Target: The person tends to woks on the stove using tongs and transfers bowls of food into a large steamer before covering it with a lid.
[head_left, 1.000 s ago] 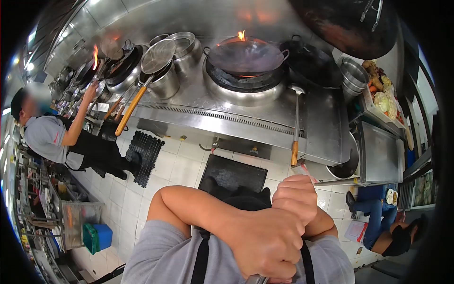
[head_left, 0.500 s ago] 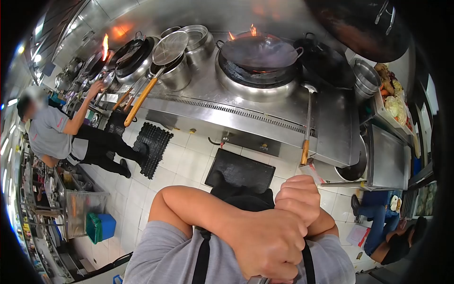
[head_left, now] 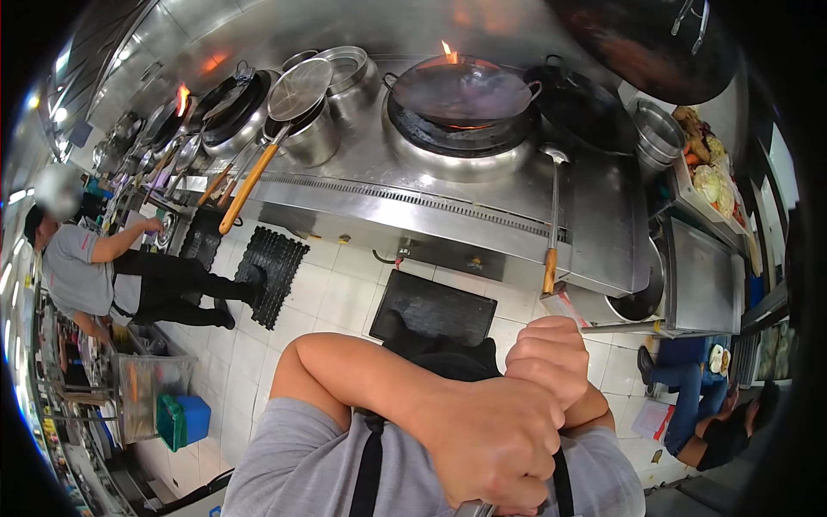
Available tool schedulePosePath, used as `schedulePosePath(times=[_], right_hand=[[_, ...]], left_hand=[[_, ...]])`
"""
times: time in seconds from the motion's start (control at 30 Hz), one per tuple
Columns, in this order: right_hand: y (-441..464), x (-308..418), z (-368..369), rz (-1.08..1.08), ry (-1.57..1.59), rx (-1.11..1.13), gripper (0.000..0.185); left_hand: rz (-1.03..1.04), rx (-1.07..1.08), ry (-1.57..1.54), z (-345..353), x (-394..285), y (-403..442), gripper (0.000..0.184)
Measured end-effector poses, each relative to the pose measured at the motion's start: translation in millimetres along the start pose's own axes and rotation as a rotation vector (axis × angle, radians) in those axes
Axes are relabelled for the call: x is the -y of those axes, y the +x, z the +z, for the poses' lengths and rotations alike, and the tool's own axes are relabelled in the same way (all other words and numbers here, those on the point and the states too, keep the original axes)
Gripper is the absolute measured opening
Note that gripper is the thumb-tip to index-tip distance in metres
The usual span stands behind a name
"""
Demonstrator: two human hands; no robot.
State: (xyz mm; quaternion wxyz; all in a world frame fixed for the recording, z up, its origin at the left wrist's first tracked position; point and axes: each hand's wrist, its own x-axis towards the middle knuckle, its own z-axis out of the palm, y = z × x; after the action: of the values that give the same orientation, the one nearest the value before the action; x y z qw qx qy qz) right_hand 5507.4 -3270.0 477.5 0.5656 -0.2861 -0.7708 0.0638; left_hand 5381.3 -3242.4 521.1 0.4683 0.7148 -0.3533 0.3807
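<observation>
My left hand (head_left: pixel 500 444) is closed, low in the view, with a shiny metal piece (head_left: pixel 475 508) showing beneath its fingers at the bottom edge. Just above and to the right, my right hand (head_left: pixel 549 362) is closed against it; whatever it may hold is hidden. Beyond both hands, a large two-handled wok (head_left: pixel 463 90) stands over a burner, with haze inside and flames behind and below it. A ladle (head_left: pixel 553 215) with a wooden handle lies across the steel counter (head_left: pixel 345 185), right of that burner, its handle end over the front edge.
Pots and a wooden-handled strainer (head_left: pixel 300 90) stand left of the wok. A dark wok (head_left: pixel 586 112), metal bowls (head_left: pixel 659 129) and a food tray (head_left: pixel 711 185) are at right. A person (head_left: pixel 86 267) stands left; another person (head_left: pixel 706 414) is at lower right. A black mat (head_left: pixel 433 306) lies below.
The view has shifted slightly. The person at left has lowered the raised arm and moved back from the stove. My hands stay closed together, and the flames have changed shape.
</observation>
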Motion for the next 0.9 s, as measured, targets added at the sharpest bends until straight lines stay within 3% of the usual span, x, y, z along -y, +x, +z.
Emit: schedulePosePath(times=[0.9], right_hand=[[5.3,5.5,9.0,0.000,-0.012,0.012,0.019]], left_hand=[[0.025,-0.059,0.015,-0.6,-9.5,-4.9,0.031]])
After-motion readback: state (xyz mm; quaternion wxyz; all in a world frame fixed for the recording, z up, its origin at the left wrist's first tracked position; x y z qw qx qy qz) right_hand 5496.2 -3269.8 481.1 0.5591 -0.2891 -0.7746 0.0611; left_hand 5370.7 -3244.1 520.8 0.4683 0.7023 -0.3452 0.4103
